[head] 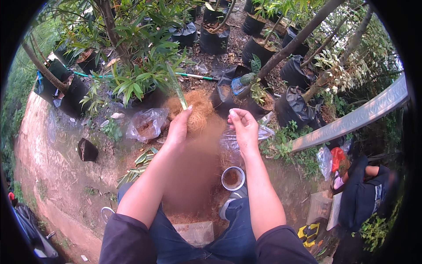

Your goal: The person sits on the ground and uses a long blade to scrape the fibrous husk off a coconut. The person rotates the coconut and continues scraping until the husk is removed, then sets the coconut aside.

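Note:
My left hand (179, 127) grips the lower end of a long green leaf (176, 86), probably a snake plant leaf, which points up and away from me. My right hand (243, 124) is raised opposite, fingers curled and thumb tip against the index finger; nothing shows between them. Beyond and between both hands sits a heap of brown coconut fibre (199, 110). More cut leaves (142, 162) lie on the ground left of my left forearm. By my right forearm stands a white tub (243, 180) with brown material inside. A brown blur hides the ground between my arms.
A clear plastic bag of soil (145, 127) lies left; clear plastic sheeting (263, 132) lies right. Black grow bags (214, 41) with saplings stand ahead. A small black pot (87, 150) sits left. A metal bar (349, 115) slants at right, near another seated person (361, 198).

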The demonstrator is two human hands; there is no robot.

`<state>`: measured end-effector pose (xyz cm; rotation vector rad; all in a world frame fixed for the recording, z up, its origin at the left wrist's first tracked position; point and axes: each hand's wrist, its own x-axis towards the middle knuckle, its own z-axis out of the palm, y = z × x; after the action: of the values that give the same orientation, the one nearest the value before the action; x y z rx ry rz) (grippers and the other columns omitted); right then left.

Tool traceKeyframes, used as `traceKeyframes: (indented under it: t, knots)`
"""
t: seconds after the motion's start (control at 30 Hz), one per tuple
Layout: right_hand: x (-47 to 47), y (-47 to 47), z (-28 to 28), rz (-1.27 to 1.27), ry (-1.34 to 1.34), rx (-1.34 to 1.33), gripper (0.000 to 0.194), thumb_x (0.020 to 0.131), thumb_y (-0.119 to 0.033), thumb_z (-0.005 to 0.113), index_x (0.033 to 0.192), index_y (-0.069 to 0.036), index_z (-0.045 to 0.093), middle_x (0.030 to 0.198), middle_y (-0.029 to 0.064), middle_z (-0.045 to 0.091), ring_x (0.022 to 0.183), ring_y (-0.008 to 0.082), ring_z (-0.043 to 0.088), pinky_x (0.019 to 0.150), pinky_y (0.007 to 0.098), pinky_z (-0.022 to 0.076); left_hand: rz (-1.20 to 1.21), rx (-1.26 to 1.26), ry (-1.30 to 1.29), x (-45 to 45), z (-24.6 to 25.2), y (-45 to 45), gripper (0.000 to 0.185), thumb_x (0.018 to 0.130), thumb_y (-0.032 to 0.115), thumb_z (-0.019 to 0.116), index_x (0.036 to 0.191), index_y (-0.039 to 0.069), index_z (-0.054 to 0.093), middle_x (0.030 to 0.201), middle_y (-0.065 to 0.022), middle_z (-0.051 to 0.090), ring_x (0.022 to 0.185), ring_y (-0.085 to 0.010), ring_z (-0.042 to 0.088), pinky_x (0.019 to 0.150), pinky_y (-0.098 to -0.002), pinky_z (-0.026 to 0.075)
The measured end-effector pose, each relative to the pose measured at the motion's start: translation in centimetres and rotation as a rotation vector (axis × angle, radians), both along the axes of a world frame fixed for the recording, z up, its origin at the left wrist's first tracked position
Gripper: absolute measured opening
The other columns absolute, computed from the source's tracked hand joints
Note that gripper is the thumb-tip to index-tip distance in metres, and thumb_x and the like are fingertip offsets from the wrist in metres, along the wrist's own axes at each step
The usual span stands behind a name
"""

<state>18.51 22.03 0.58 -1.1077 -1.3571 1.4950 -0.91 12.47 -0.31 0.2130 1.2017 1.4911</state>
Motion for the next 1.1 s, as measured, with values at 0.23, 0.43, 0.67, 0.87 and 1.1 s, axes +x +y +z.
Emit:
traceKeyframes:
  t: [0.23,0.43,0.67,0.87,1.1]
  knots:
    - [-1.5,-1.5,-1.3,0.239,-0.111,0.116,0.042,0.1,-0.026,0.081,0.134,-0.003,0.074,0.117,0.0068,0.079,0.113,0.0175,0.071,0.097,0.0335,0.0555,-0.118,-0.045,0.046,0.8,-1.3,-0.1,0.051,0.11,0.047,0.059,0.145,0.009,0.058,0.133,-0.0087,0.069,0.117,-0.0229,0.07,0.098,-0.048,0.058]
    - [-1.4,-2.1,-0.5,0.098,-0.297,0.289,0.025,0.103,-0.024,0.076,0.111,0.0,0.081,0.1,0.013,0.08,0.093,0.0212,0.075,0.084,0.0332,0.0554,-0.191,-0.016,0.093,2.1,-1.5,-0.4,0.051,0.11,0.048,0.061,0.142,0.009,0.059,0.129,-0.007,0.07,0.115,-0.0197,0.069,0.094,-0.0452,0.057]
    - [-0.7,-1.8,0.4,0.005,-0.341,0.457,0.022,0.104,-0.021,0.074,0.107,0.0,0.08,0.097,0.0152,0.079,0.088,0.0274,0.075,0.08,0.0373,0.0552,-0.137,-0.12,0.043,1.8,-3.4,0.1,0.053,0.111,0.048,0.054,0.146,0.007,0.056,0.135,-0.0104,0.068,0.121,-0.025,0.068,0.1,-0.0505,0.055]
    - [2.0,1.1,-1.1,-0.103,-0.619,0.346,0.028,0.107,-0.026,0.07,0.105,0.001,0.079,0.081,0.0075,0.078,0.075,0.0114,0.072,0.072,0.028,0.0555,-0.005,-0.064,0.035,0.4,-3.1,0.4,0.059,0.112,0.05,0.05,0.153,0.008,0.05,0.148,-0.013,0.062,0.133,-0.0287,0.063,0.108,-0.0575,0.05]
    - [1.4,-0.2,-2.7,0.175,-0.591,0.356,0.048,0.106,-0.016,0.063,0.153,-0.006,0.06,0.125,0.017,0.08,0.103,0.024,0.077,0.1,0.0389,0.0571,0.01,-0.004,-0.013,0.8,-1.0,-0.2,0.06,0.111,0.051,0.051,0.154,0.01,0.05,0.15,-0.0107,0.062,0.137,-0.0295,0.06,0.114,-0.0594,0.045]
